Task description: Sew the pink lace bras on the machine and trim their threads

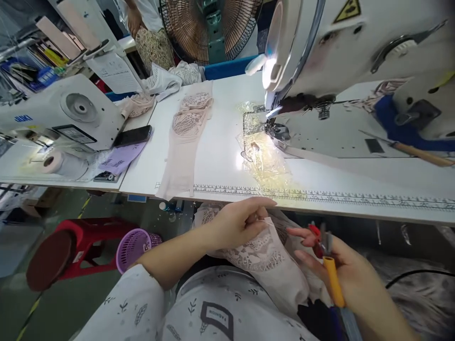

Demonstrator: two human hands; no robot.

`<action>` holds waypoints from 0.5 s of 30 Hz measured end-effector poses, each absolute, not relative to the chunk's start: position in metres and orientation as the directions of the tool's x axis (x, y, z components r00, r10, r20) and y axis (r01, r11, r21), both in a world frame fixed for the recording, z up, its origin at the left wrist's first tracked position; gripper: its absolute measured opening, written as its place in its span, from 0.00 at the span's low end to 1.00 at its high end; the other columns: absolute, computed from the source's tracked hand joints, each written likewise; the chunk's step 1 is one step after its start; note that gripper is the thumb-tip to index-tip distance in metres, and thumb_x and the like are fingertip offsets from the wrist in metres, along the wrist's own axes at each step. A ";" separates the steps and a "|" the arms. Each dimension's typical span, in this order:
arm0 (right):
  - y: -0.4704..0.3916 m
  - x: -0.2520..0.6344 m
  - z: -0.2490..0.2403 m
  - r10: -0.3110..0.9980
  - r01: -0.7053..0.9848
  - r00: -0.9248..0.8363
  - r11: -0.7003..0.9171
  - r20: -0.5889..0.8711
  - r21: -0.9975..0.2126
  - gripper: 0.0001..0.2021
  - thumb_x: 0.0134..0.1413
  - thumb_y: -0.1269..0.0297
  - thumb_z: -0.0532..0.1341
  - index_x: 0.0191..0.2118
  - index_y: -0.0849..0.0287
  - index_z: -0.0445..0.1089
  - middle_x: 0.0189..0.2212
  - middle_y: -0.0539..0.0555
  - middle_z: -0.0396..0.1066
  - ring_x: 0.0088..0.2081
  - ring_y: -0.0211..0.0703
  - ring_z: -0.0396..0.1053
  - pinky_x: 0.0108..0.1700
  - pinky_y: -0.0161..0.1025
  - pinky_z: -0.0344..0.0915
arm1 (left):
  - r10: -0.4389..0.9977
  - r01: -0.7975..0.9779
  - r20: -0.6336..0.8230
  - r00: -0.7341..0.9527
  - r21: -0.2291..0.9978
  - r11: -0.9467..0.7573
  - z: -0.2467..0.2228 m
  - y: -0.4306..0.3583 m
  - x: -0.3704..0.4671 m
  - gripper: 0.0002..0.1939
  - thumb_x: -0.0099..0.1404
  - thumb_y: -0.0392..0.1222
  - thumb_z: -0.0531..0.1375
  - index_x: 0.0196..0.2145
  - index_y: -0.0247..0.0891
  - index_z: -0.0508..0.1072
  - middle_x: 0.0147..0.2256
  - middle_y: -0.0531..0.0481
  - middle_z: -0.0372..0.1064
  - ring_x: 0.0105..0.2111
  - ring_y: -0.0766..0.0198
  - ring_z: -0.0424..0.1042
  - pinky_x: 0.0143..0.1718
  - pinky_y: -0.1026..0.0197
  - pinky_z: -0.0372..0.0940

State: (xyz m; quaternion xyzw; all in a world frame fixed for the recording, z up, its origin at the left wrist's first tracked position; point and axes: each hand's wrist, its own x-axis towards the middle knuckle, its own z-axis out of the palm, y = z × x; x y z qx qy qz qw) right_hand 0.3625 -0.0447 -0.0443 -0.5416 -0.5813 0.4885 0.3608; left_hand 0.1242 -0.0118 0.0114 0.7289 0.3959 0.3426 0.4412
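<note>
Left hand (236, 225) pinches lace garment (289, 283) | right hand (350, 272) half-curled, grips yellow-handled tool (333, 279) | lace (268, 258) appears already attached; what remains, cannot tell | similar piece (185, 130) lies on desk (222, 161)

Passable tabletop (225, 142) between lace panel (182, 154) and obstructing right sewing machine (327, 52).

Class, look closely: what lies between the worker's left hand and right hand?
In the head view, pale lace-trimmed fabric lies between the left hand, which grips its edge, and the right hand.

At least 2 sewing machines (85, 108) show a garment workshop.
</note>
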 end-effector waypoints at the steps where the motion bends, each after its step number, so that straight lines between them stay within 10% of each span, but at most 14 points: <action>1: -0.039 0.359 -0.036 0.976 0.260 -0.189 -0.055 -0.107 -0.964 0.14 0.42 0.54 0.70 0.28 0.55 0.66 0.41 0.58 0.77 0.38 0.51 0.75 0.37 0.40 0.73 | 0.868 0.269 0.146 0.475 0.915 -0.302 0.013 -0.011 0.125 0.21 0.63 0.36 0.54 0.54 0.39 0.63 0.35 0.50 0.66 0.22 0.73 0.59 0.24 0.68 0.58; 15: -0.017 0.322 -0.009 0.962 0.174 -0.272 0.041 -0.008 -0.984 0.13 0.45 0.54 0.69 0.26 0.56 0.68 0.25 0.51 0.71 0.26 0.40 0.68 0.28 0.36 0.68 | 0.915 0.311 -0.052 0.401 0.947 -0.082 0.014 -0.014 0.118 0.18 0.59 0.47 0.63 0.44 0.36 0.69 0.34 0.49 0.69 0.30 0.66 0.67 0.32 0.64 0.64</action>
